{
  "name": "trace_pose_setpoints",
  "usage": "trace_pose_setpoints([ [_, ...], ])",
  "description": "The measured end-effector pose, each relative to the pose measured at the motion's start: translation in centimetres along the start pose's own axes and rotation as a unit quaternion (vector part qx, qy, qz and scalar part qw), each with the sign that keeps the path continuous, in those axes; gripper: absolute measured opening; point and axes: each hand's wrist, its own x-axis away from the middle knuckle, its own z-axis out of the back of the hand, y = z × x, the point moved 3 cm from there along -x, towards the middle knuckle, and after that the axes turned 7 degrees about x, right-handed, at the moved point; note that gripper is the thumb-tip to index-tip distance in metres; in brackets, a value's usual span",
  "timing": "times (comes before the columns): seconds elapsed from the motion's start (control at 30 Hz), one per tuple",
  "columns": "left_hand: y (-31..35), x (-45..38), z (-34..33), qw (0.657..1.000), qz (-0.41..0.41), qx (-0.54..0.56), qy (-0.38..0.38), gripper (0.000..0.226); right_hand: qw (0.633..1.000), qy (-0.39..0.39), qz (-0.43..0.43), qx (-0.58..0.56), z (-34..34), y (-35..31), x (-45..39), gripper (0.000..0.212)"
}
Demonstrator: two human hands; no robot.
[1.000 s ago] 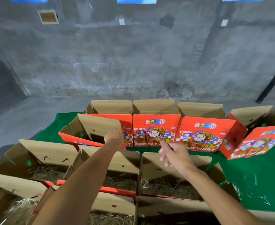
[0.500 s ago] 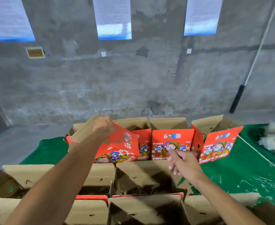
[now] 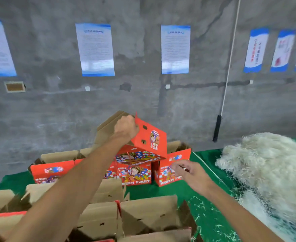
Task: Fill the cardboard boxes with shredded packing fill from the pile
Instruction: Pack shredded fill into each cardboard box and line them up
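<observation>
My left hand (image 3: 125,127) grips the top flap of an orange fruit box (image 3: 149,139) and holds it tilted in the air above the back row. Below and to the right, my right hand (image 3: 190,172) reaches forward with relaxed fingers and holds nothing. A back row of orange printed boxes (image 3: 135,173) stands on the green mat (image 3: 163,191). Nearer me are open brown-flapped boxes (image 3: 143,212); what lies inside them is hidden. The pale shredded fill pile (image 3: 266,165) lies at the right.
A grey concrete wall (image 3: 143,95) with several posted sheets rises close behind the boxes. A white cord with a black handle (image 3: 217,127) hangs against it. Loose shreds litter the mat at the lower right.
My left hand has lifted the orange box up and rightward off the back row. My view has swung up and right, bringing the fill pile into sight.
</observation>
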Motion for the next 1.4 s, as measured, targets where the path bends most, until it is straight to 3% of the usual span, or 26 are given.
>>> trace_pose_setpoints([
  [0.23,21.3,6.9,-7.7,0.998,-0.058,0.004,-0.026,0.025,0.999,0.030,0.004,0.023,15.4,6.3,7.3,0.035],
  [0.4,30.8,10.7,-15.9,0.992,-0.106,-0.024,-0.059,0.029,0.993,0.106,-0.051,0.027,23.4,13.6,10.4,0.024],
  [0.53,35.2,13.5,-23.6,0.974,-0.180,-0.067,-0.117,0.029,0.988,0.088,-0.125,-0.004,25.7,20.6,11.4,0.038],
  [0.7,37.4,16.5,-32.5,0.944,-0.232,-0.103,-0.208,0.038,0.970,-0.010,-0.238,-0.042,22.8,29.6,11.3,0.035],
  [0.87,36.5,17.2,-38.4,0.935,-0.185,-0.079,-0.291,0.032,0.930,-0.068,-0.309,-0.189,20.0,36.1,10.4,0.046],
  [0.97,35.6,17.7,-41.4,0.937,-0.124,-0.047,-0.324,0.028,0.933,-0.054,-0.319,-0.156,19.3,39.1,10.0,0.046],
  [1.03,35.7,18.6,-43.7,0.932,-0.095,-0.038,-0.348,0.013,0.938,-0.054,-0.319,-0.123,19.2,40.7,9.7,0.049],
  [1.13,36.2,20.0,-47.1,0.927,-0.050,-0.037,-0.369,0.007,0.946,-0.059,-0.288,-0.141,20.0,42.1,8.8,0.037],
  [1.23,36.7,20.9,-50.0,0.927,-0.010,-0.021,-0.375,0.027,0.941,-0.063,-0.293,-0.156,20.9,43.6,7.4,0.035],
  [1.33,36.1,20.3,-52.3,0.934,0.065,0.026,-0.351,0.023,0.934,-0.071,-0.299,-0.181,21.3,44.8,6.3,0.041],
  [1.4,36.0,19.5,-53.2,0.935,0.123,0.080,-0.324,0.036,0.931,-0.072,-0.288,-0.212,21.9,44.8,5.3,0.051],
])
